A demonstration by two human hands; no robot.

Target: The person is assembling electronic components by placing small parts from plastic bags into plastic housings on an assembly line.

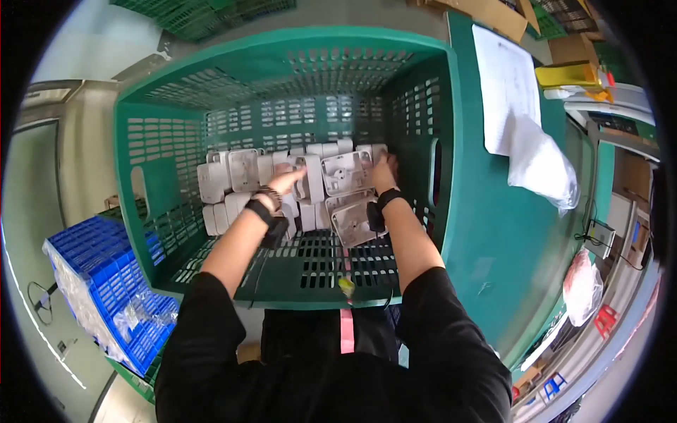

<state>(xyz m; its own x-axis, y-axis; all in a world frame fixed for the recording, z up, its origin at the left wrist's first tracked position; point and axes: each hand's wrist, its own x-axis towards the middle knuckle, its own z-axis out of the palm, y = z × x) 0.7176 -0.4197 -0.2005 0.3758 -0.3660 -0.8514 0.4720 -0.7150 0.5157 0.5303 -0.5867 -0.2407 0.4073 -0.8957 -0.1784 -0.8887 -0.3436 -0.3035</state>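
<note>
Both of my hands reach into a large green slatted crate [451,233], where white plastic housings [243,169] lie in packed rows. My left hand [285,178] is blurred among them, its thumb side against an upright white housing [314,178]; its other fingers are hidden, so its grip is unclear. At the right end of the rows, my right hand [384,173] has its fingers apart and bent down beside an open-faced housing [345,173]. Below that, another open housing [356,220] lies tilted near my right wrist. Dark bands circle both wrists.
To the right is a green work surface [493,282] with a paper sheet [504,84], a clear plastic bag [539,166] and a yellow object [568,75]. Blue crates [106,261] with plastic film stand at the left. A pink strap [346,331] hangs before me.
</note>
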